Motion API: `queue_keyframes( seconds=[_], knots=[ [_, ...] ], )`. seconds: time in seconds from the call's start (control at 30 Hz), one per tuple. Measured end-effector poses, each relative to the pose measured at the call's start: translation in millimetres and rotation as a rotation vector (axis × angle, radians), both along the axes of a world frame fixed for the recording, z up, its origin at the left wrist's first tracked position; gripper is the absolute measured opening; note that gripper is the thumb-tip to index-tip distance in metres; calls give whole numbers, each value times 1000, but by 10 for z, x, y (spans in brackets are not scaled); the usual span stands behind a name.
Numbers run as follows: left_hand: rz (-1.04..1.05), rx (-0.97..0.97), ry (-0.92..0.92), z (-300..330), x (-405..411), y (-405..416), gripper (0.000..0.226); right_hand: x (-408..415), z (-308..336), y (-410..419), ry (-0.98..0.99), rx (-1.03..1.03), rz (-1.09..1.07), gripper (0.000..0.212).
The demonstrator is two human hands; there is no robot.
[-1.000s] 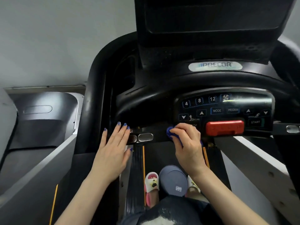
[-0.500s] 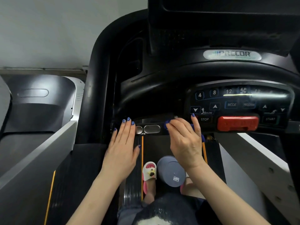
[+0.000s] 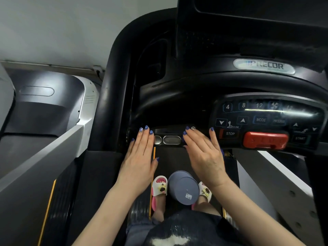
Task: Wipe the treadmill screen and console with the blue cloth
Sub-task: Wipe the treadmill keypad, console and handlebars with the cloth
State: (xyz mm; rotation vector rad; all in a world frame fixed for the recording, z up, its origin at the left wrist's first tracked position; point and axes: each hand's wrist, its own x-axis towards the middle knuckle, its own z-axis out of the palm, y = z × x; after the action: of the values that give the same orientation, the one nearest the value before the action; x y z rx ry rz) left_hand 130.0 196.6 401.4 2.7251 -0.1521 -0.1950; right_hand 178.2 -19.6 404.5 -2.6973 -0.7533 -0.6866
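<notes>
My right hand [image 3: 204, 157] lies flat, fingers stretched out, on the front bar of the treadmill console [image 3: 177, 103], just left of the STOP key. It presses the blue cloth [image 3: 221, 151] under the palm, so only thin blue slivers show at the hand's edges. My left hand [image 3: 140, 157] rests flat and holds nothing, to the left of the silver grip sensors [image 3: 171, 140]. The button panel [image 3: 260, 119] sits right of my right hand. The dark screen [image 3: 257, 15] rises at the top of the view.
A red stop bar [image 3: 265, 140] juts out below the button panel. A grey round container [image 3: 182, 187] stands on the belt between my slippered feet. A neighbouring grey treadmill [image 3: 44, 112] lies to the left. A white side rail [image 3: 284, 174] runs down the right.
My right hand has flattened from a bunched grip, fingers spreading over the cloth on the bar. The view shifted left, so the console sits further right. My left hand stays on the bar.
</notes>
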Motion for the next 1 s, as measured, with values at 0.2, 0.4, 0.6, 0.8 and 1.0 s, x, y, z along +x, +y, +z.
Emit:
queue_keyframes(
  seconds=[0.2,0.4,0.6,0.8,1.0],
  knots=[
    [69,-51,28,12,-75,-86,87,13,-1,14,98,116,83,27],
    [142,-86,47,-48,-171,-115,97,107,75,-125,-44,-95,235,24],
    [140,-149,41,-49,-178,-104,92,147,43,28,-6,-45,335,14],
    [140,-169,9,-80,-184,-93,92,209,79,-31,22,-85,359,23],
    [152,-169,-4,-120,-188,-92,94,166,11,228,67,-98,388,21]
  ],
)
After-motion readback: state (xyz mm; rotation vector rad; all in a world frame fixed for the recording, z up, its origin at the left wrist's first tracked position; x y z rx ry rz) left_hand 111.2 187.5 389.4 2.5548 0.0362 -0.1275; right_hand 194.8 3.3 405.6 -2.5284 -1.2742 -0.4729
